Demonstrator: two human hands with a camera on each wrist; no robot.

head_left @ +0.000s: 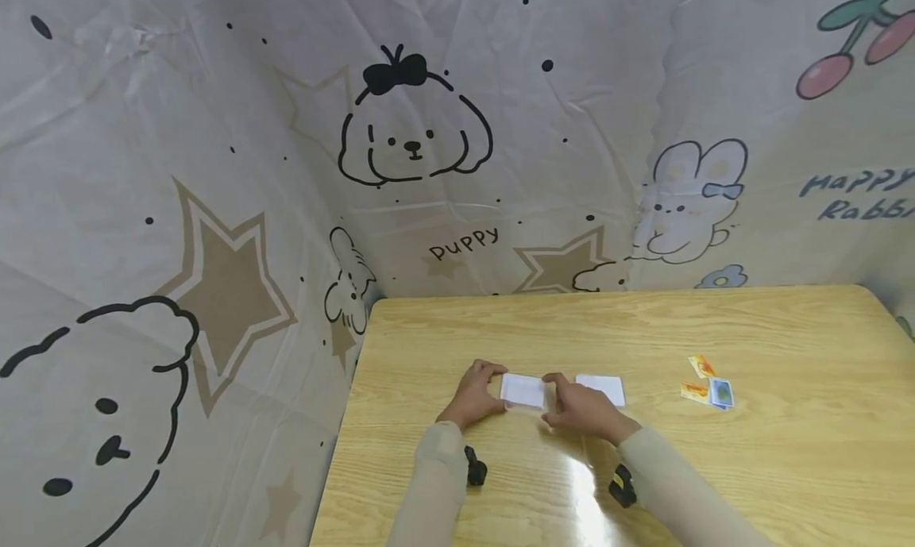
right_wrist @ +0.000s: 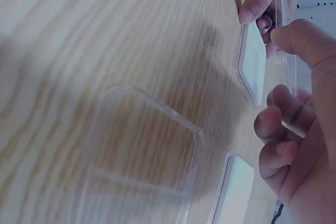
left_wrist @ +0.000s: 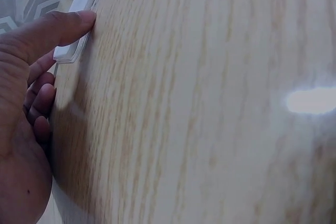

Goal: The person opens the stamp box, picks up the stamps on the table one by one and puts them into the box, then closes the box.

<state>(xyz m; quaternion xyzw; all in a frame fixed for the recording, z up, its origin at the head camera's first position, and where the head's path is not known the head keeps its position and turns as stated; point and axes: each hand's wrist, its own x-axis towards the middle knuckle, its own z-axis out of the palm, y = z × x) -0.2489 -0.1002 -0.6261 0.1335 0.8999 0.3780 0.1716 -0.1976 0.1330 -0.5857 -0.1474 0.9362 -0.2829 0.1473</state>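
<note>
In the head view my left hand (head_left: pixel 473 398) holds the left end of a stack of white cards (head_left: pixel 523 390). The left wrist view shows its thumb on the near edge of this stack, with the other fingers curled along the far side. My right hand (head_left: pixel 584 409) is at the stack's right end. In the right wrist view it pinches a thin, clear plastic piece (right_wrist: pixel 280 11) between thumb and fingers, raised on edge just beyond the cards. A clear plastic box (right_wrist: pixel 144 145) lies on the table beside my right hand.
A second white card stack (head_left: pixel 602 388) lies just right of my right hand. Further right are several small printed cards (head_left: pixel 722 392), some overlapping. The wooden table (head_left: pixel 801 468) meets a patterned cloth (head_left: pixel 572 150) at its back and left edges.
</note>
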